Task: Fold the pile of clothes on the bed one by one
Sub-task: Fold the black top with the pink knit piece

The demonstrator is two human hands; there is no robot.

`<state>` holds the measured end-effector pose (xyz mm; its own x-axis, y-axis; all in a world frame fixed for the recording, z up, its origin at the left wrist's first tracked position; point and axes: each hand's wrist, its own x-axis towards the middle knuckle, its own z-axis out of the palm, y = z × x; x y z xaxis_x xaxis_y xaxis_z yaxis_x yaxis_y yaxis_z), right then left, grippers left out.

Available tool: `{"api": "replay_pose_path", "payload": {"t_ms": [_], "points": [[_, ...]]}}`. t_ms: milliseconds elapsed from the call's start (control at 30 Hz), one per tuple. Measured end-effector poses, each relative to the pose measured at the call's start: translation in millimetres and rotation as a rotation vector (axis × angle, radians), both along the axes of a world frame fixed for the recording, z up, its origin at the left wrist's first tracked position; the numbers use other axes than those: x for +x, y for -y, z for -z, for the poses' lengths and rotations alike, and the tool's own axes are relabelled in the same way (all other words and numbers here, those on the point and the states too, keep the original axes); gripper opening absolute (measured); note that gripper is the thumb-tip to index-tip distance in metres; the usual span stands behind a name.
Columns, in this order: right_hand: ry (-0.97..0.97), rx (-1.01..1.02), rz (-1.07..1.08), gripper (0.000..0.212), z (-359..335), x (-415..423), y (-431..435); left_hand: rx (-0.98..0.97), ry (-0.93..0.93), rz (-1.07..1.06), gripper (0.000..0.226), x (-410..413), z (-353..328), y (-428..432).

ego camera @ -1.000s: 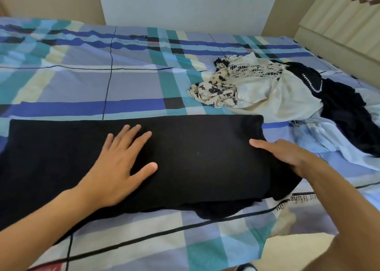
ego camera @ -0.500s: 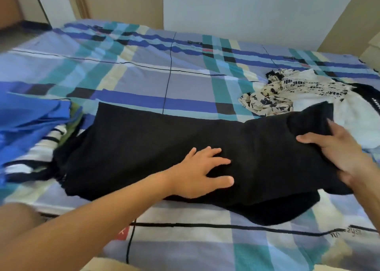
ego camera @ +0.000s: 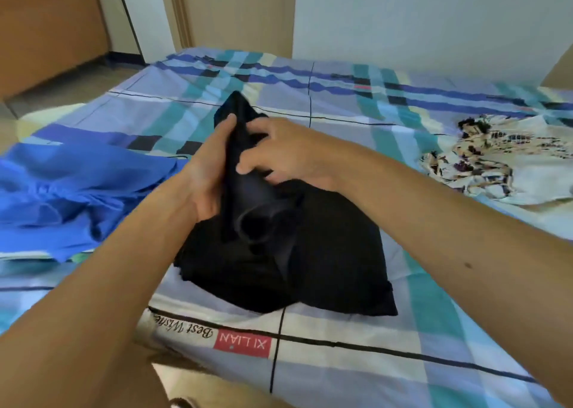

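Note:
A black garment (ego camera: 335, 252) lies folded over on the plaid bed sheet (ego camera: 341, 339) in front of me. Its upper end is lifted off the bed and stands between my hands. My left hand (ego camera: 206, 175) grips that raised end from the left, thumb up along the cloth. My right hand (ego camera: 279, 153) holds the same end from the right, fingers curled around it. The lower part of the garment rests bunched on the sheet, with a rolled opening showing below my hands.
A blue garment (ego camera: 62, 190) lies spread at the left of the bed. A cream garment with dark print (ego camera: 502, 159) lies at the right. A red label (ego camera: 242, 344) marks the sheet near the bed's front edge. Walls and a door frame (ego camera: 183, 14) stand behind the bed.
The black garment lay flat and long under both palms; its right end has been brought over to the left. Both hands now hold the raised end together. My view has turned left.

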<state>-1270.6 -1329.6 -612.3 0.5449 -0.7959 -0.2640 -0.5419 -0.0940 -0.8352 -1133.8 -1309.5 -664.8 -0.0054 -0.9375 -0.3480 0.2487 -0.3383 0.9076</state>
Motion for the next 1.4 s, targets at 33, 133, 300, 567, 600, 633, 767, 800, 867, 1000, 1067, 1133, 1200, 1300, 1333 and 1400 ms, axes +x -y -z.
{"api": "replay_pose_path", "payload": {"t_ms": [33,133,300,567,600,633,767,800,867,1000,1067,1133,1200,1300,1333,1400], "points": [[0.094,0.093,-0.043,0.069,6,8,-1,0.021,0.037,-0.039,0.061,8,3,0],[0.203,0.072,-0.013,0.066,10,3,1,0.156,0.212,-0.048,0.056,22,18,0],[0.156,-0.182,0.405,0.047,35,-67,17,0.160,0.789,0.036,0.121,25,39,-1],[0.145,0.258,0.695,0.090,139,-151,-5,-0.049,1.541,0.127,0.074,35,34,5],[0.185,0.287,0.674,0.097,142,-150,-8,-0.143,1.626,0.064,0.071,34,27,1],[0.205,0.300,0.652,0.103,142,-148,-11,-0.280,1.589,0.028,0.069,29,21,-4],[0.247,0.279,0.666,0.102,143,-135,-14,-0.390,1.212,0.460,0.060,-13,23,-24],[0.255,0.263,0.697,0.098,144,-132,-14,-0.278,1.248,0.562,0.064,-23,33,-23],[0.272,0.233,0.751,0.094,144,-132,-15,-0.079,1.368,0.631,0.077,-39,52,-20],[0.306,0.191,0.766,0.093,124,-145,-24,-0.053,1.433,0.585,0.088,-74,41,-19],[0.313,0.166,0.759,0.090,112,-162,-32,-0.160,1.364,0.558,0.088,-100,32,-19],[0.309,0.157,0.771,0.082,103,-183,-40,-0.233,1.270,0.532,0.086,-120,40,-18],[0.262,0.157,0.831,0.081,100,-207,-50,-0.257,1.263,0.532,0.087,-129,69,-17],[0.178,0.209,0.896,0.105,102,-228,-68,-0.245,1.294,0.552,0.089,-132,108,-16],[0.172,0.234,0.904,0.116,106,-232,-72,-0.244,1.292,0.557,0.090,-132,113,-15],[0.160,0.237,0.921,0.128,109,-233,-74,-0.245,1.294,0.567,0.090,-133,113,-13]]}}
